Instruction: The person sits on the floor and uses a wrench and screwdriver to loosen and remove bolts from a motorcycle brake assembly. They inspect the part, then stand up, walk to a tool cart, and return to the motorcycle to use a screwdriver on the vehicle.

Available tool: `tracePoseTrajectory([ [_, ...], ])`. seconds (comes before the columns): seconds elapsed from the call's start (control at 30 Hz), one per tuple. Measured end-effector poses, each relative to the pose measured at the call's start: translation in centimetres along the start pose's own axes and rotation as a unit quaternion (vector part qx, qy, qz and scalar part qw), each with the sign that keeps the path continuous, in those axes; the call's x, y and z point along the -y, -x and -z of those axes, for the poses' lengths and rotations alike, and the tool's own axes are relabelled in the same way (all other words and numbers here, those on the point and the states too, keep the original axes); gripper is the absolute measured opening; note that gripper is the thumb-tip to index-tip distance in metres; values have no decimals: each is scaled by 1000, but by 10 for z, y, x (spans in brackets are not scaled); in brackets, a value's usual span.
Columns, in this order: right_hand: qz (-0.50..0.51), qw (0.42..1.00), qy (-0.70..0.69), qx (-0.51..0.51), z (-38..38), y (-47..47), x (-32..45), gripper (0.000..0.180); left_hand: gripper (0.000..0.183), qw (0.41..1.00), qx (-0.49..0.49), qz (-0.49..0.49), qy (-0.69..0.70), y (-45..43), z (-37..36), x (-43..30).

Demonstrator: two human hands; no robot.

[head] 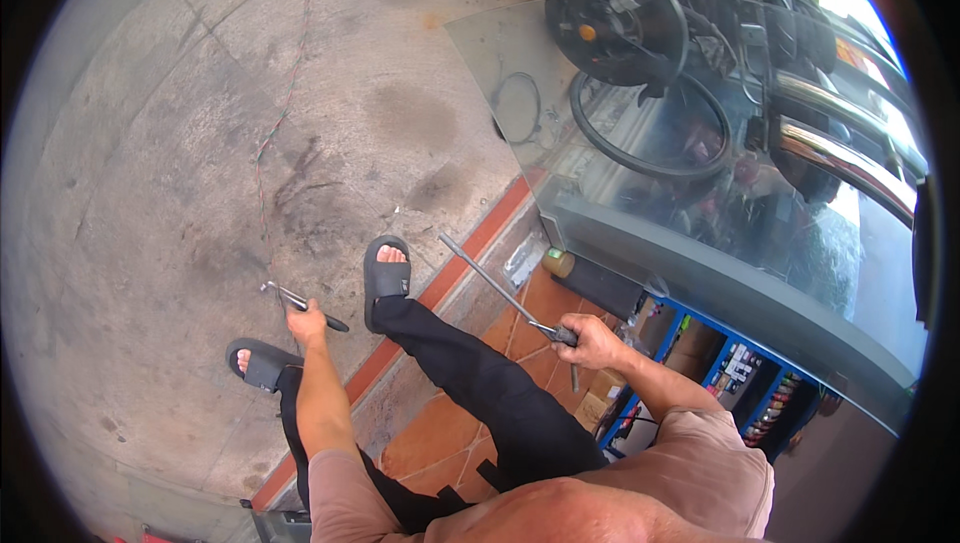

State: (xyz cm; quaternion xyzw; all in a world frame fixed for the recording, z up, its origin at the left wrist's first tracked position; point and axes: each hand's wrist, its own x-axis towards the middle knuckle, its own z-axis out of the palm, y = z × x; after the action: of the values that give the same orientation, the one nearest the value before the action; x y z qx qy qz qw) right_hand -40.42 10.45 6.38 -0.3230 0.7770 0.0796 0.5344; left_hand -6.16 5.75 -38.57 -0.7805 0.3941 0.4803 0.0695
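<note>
My left hand (306,324) is closed around several hand tools; a ratchet-like metal tool with a dark handle (335,323) sticks out on both sides of it. In my right hand (589,342) are a long metal rod with a socket-like end (491,282), pointing up and to the left, and at least one other tool with a dark grip. Part of that bundle is hidden by my fingers. Both hands are apart, one on each side of my right leg.
A glass-topped counter (630,220) stands at the right, with a black rubber ring (592,134) seen through the glass. Blue shelving (675,333) holds small packages. A red-edged step (382,363) crosses under me. A thin twisted wire (283,115) lies on the concrete.
</note>
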Motion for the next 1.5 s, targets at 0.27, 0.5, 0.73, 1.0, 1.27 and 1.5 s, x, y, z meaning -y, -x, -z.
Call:
tracePoseTrajectory([
  [0.27,39,998,-44,-13,39,93,46,18,12,916,151,-8,371,82,164,-112],
  [0.5,141,984,-66,-83,118,178,130,22,24,809,240,-113,524,261,398,-268],
  [0.73,238,947,-79,-202,180,196,285,26,33,687,329,-240,602,368,575,-368],
  [1.0,284,944,-92,-140,143,197,521,25,26,713,292,-238,591,337,732,-309],
  [1.27,408,905,94,-72,99,133,729,26,21,653,-17,-172,737,267,848,-188],
  [1.5,559,778,286,-1,25,80,997,25,20,458,-243,-97,850,241,909,-127],
])
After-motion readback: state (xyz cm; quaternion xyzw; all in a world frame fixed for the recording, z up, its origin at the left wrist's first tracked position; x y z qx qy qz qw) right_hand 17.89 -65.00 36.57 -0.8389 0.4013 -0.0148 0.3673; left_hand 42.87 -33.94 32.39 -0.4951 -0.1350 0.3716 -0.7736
